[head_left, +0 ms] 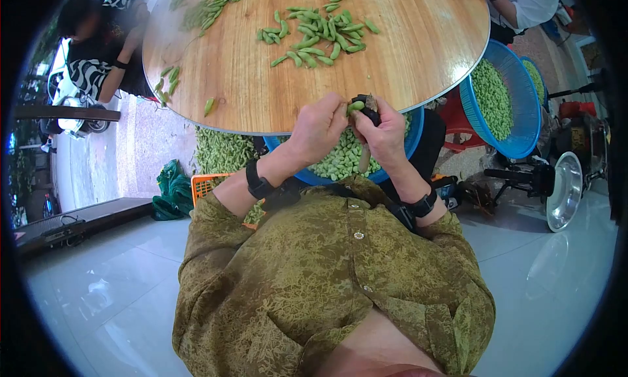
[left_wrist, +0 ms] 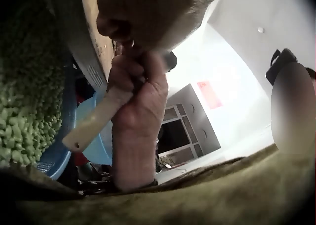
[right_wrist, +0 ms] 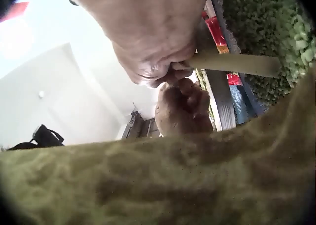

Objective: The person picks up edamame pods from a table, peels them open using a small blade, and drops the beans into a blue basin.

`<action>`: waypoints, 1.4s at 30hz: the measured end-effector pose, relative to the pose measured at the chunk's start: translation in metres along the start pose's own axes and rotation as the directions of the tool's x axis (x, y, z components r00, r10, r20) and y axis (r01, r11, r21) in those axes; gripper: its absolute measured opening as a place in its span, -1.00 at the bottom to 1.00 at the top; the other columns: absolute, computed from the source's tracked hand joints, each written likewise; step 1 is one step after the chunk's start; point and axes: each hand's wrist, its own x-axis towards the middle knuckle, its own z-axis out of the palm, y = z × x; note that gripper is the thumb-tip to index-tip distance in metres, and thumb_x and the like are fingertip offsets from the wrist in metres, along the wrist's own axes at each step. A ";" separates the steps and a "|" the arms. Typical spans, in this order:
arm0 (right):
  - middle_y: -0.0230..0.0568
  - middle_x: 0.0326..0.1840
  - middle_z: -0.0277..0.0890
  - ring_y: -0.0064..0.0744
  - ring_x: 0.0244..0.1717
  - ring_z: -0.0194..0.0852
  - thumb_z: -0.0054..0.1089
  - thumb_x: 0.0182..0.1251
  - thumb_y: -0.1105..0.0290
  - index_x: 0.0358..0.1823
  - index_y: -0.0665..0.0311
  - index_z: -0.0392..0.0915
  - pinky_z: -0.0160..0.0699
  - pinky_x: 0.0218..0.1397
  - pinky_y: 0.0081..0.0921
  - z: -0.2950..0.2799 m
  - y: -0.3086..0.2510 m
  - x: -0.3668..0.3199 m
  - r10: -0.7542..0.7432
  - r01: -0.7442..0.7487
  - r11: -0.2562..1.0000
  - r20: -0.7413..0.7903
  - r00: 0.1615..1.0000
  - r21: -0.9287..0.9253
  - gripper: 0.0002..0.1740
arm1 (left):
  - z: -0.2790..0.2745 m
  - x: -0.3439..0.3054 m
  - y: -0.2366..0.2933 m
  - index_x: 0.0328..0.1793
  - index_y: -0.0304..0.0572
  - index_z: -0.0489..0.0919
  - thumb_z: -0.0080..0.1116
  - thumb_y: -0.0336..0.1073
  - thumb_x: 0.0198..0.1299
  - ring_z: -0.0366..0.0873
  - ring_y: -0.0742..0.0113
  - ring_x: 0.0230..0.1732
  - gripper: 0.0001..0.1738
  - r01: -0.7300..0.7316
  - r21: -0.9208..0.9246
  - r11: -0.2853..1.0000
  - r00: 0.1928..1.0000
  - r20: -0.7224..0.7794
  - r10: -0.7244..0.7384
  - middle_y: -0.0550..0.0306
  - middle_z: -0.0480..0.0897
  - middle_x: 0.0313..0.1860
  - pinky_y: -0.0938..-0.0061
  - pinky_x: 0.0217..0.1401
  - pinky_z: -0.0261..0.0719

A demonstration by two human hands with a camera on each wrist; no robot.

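In the head view, my left hand (head_left: 318, 130) pinches a green pod (head_left: 356, 106) over the table's near edge. My right hand (head_left: 384, 132), close beside it, grips a tool with a dark upper part (head_left: 368, 110) and a pale handle (head_left: 364, 158) that hangs below the palm. The left wrist view shows the right hand (left_wrist: 140, 109) curled round this handle (left_wrist: 94, 126). In the right wrist view the fingers of both hands meet; the pod is hidden there. Beneath the hands, shelled green beans (head_left: 337, 160) fill a blue basin (head_left: 413, 134).
Unshelled pods (head_left: 320, 34) lie on the round wooden table (head_left: 261, 83). More beans fill a blue basket (head_left: 533, 125) at the right, near a metal bowl (head_left: 564, 192). Pods (head_left: 222, 148) and an orange basket (head_left: 203, 184) stand below left. Two other people sit across the table.
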 end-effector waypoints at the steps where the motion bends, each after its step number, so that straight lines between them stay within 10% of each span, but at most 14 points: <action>1: -0.54 -0.59 0.36 -0.79 -0.65 0.22 0.19 0.30 0.44 -0.25 0.28 0.50 0.12 -0.64 -0.73 0.000 0.001 -0.001 0.001 -0.001 1.000 -0.018 1.000 -0.002 -0.91 | 0.000 0.000 0.000 -0.13 -0.37 0.55 0.06 -0.39 0.28 0.52 0.40 -0.50 -0.83 -0.049 0.025 0.999 0.999 0.010 0.049 0.00 0.56 -0.54 0.48 -0.40 0.51; 9: -0.54 -0.62 0.33 -0.78 -0.67 0.21 0.20 0.29 0.43 -0.30 0.28 0.48 0.12 -0.65 -0.72 -0.012 -0.001 0.003 0.091 -0.091 0.996 0.074 0.993 -0.007 -0.91 | -0.014 0.002 0.011 -0.20 -0.34 0.60 0.21 -0.34 0.19 0.54 0.39 -0.52 -0.82 0.187 -0.106 0.977 0.958 0.239 -0.157 0.05 0.61 -0.53 0.47 -0.46 0.47; 11: -0.54 -0.63 0.33 -0.77 -0.68 0.20 0.20 0.28 0.44 -0.30 0.29 0.48 0.12 -0.65 -0.72 -0.013 -0.002 0.004 0.103 -0.103 0.995 0.092 0.990 -0.003 -0.90 | -0.015 0.005 0.007 -0.24 -0.30 0.60 0.23 -0.35 0.19 0.39 0.65 -0.60 -0.86 0.380 -0.191 0.905 0.889 0.347 -0.300 0.35 0.53 -0.59 0.68 -0.59 0.32; 25: -0.37 -0.54 0.42 -0.70 -0.47 0.28 0.15 0.15 0.47 -0.28 0.41 0.47 0.36 -0.42 -0.61 -0.020 -0.011 -0.005 -0.032 0.106 0.905 0.182 0.983 -0.411 -0.85 | -0.011 -0.005 0.009 -0.27 -0.35 0.62 0.25 -0.41 0.14 0.43 0.62 -0.59 -0.88 0.314 -0.110 0.943 0.908 0.325 -0.265 0.25 0.54 -0.62 0.62 -0.57 0.38; 36: -0.40 -0.54 0.44 -0.71 -0.50 0.29 0.09 0.16 0.51 -0.24 0.39 0.48 0.35 -0.45 -0.63 -0.023 0.000 -0.015 -0.057 0.107 0.943 0.163 0.985 -0.315 -0.86 | -0.009 -0.012 0.013 -0.28 -0.34 0.61 0.20 -0.39 0.22 0.46 0.60 -0.61 -0.87 0.379 -0.173 0.909 0.886 0.352 -0.302 0.24 0.55 -0.61 0.66 -0.61 0.43; 42: -0.48 -0.59 0.39 -0.75 -0.62 0.27 0.07 0.16 0.52 -0.25 0.34 0.49 0.25 -0.57 -0.70 -0.035 0.000 -0.012 0.179 -0.159 0.982 0.237 0.955 -0.099 -0.87 | -0.011 -0.009 -0.002 -0.28 -0.37 0.58 0.09 -0.35 0.30 0.56 0.46 -0.61 -0.81 0.703 -0.446 0.554 0.693 0.605 -0.392 0.13 0.61 -0.53 0.59 -0.62 0.55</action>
